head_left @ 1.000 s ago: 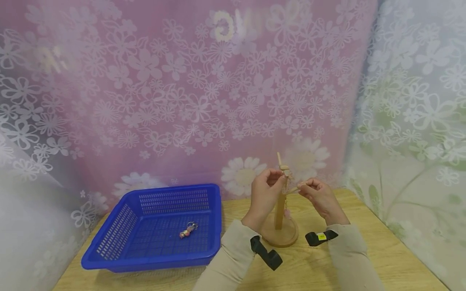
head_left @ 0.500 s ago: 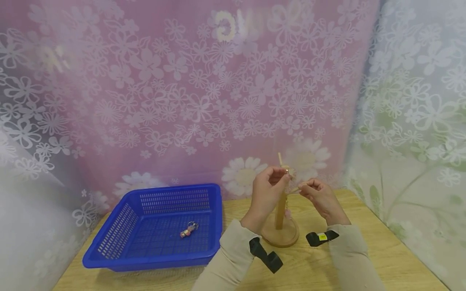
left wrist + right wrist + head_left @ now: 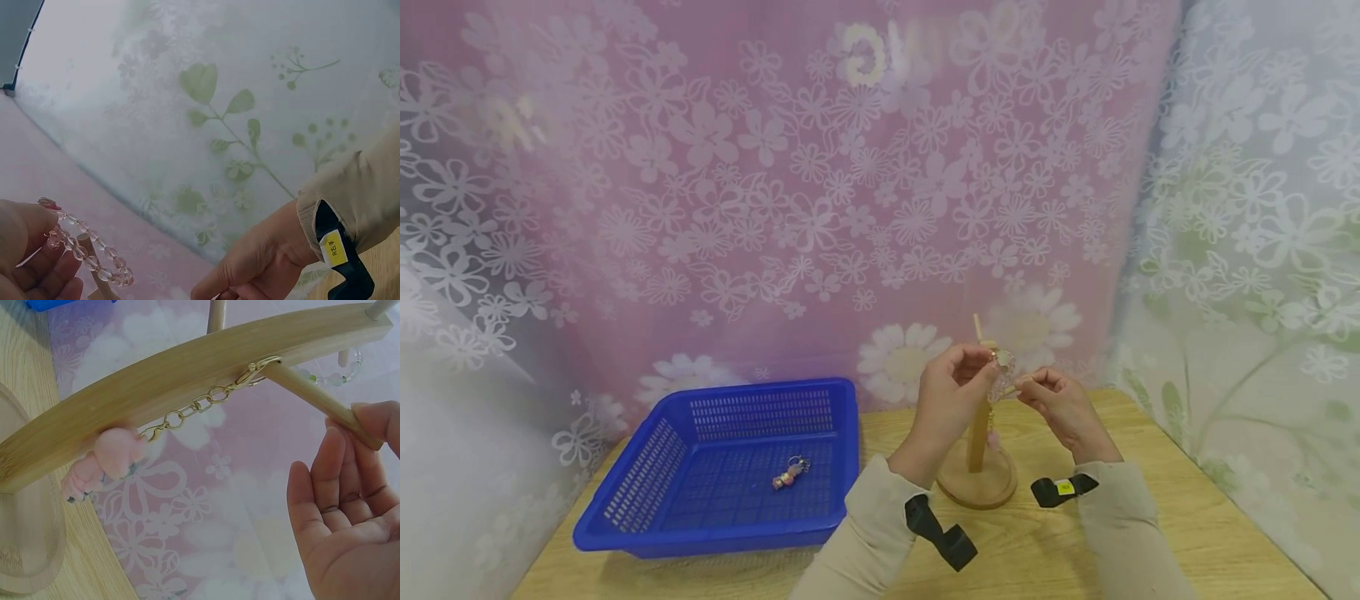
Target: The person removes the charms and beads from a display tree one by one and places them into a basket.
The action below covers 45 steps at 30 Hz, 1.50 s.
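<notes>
My left hand pinches a bracelet of clear pinkish beads between thumb and fingers, beside the upper part of a wooden stand. The bracelet's loop hangs open toward the right. With thumb and fingertips my right hand grips the end of one wooden peg of this stand. On that same peg, close to the post, a gold clasp and chain hold a pink figure keychain. Farther up, another bracelet with clear and green beads shows behind the peg.
A blue plastic basket stands left of the stand, with a figure keychain lying in it. The stand's round base rests on the wooden table. A flowered curtain closes off the back.
The bracelet in my left hand has come out further to the right, near the peg end. My left fingers shifted slightly; my right hand keeps its hold on the peg.
</notes>
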Each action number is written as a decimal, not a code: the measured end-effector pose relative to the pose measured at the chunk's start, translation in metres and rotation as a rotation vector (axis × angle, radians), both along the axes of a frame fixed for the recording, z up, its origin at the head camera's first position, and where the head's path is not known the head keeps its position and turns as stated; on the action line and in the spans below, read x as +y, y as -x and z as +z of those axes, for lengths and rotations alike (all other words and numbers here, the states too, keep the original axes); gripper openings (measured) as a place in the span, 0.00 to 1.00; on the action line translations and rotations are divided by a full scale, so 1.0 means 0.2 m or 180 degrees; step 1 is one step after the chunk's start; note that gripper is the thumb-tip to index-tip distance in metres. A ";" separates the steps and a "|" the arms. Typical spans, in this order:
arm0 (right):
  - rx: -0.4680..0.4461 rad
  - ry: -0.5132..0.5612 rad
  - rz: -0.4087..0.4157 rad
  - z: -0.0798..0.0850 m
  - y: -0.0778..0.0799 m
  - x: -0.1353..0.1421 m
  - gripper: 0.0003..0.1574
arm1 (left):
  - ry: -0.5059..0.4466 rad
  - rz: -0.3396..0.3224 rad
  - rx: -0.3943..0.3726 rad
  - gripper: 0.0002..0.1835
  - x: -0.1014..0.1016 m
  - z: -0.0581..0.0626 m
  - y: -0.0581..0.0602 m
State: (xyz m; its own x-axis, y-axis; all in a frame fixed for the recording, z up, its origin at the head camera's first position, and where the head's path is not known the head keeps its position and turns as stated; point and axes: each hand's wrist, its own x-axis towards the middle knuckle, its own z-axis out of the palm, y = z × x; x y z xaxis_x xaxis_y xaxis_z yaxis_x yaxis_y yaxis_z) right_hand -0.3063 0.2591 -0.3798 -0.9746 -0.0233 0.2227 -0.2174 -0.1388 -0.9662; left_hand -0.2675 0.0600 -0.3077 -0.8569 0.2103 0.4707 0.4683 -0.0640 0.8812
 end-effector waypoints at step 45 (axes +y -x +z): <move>0.0074 -0.0030 -0.0123 -0.02 -0.03 -0.01 0.08 | 0.0246 0.0257 -0.0450 0.11 -0.50 -0.12 0.11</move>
